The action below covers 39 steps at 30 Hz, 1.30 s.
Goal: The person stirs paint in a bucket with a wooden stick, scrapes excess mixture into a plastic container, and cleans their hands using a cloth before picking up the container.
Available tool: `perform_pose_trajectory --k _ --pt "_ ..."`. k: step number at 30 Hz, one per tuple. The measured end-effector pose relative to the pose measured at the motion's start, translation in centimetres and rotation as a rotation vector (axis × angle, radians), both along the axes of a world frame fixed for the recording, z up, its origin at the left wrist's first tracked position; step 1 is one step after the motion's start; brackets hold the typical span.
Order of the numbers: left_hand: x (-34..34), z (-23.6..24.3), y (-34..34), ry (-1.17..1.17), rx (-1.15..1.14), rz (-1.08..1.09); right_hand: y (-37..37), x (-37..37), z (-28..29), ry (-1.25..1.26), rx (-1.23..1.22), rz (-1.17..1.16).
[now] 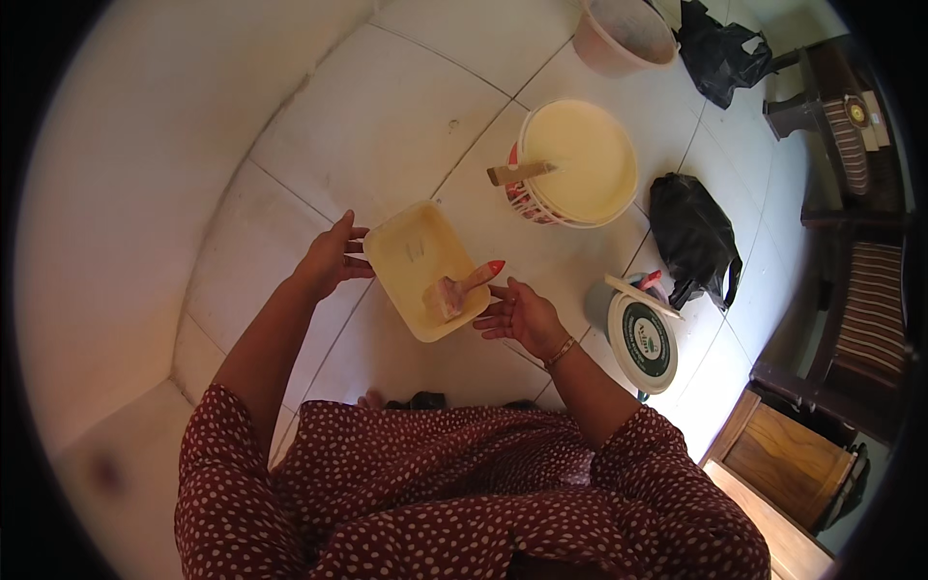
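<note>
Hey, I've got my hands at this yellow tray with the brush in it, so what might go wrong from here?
The red-tipped brush lies loose in the yellow tray, its handle jutting past the rim, so a tilt might slide it out. The left hand and right hand are only at the tray's sides, fingers spread, so lifting it like that could let it slip. The nearby bucket is uncovered, a wooden stick jutting over its rim; a knock could splash its cream contents.

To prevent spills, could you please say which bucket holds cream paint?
The white bucket with a wooden stick across its rim; the pinkish bucket shows none, the green-labelled bucket is lidded.
</note>
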<state>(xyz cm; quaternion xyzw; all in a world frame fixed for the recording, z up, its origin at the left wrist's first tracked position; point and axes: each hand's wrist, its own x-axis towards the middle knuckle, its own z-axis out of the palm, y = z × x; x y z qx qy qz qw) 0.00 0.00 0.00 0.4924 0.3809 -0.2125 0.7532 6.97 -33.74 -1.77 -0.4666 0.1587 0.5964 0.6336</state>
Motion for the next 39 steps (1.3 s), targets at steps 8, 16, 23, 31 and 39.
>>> perform_pose_trajectory --k 8,16,23,31,39 --pt "4.2 1.8 1.3 -0.019 0.146 -0.089 0.2 1.8 3.6 -0.353 -0.376 0.312" --pt "11.6 6.9 -4.0 -0.51 0.876 -0.402 -0.3 1.7 12.3 -0.865 -0.361 0.889" --pt "14.4 9.5 -9.2 -0.53 0.732 -0.4 3.2 5.3 19.2 -1.604 -0.56 0.538" --pt "14.6 12.6 -11.6 -0.614 0.799 -0.314 5.2 10.6 18.2 -1.856 -0.682 0.432" --pt "14.1 14.4 -12.6 -0.787 0.677 -0.048 0.3 14.3 18.0 -1.65 -0.899 0.183"
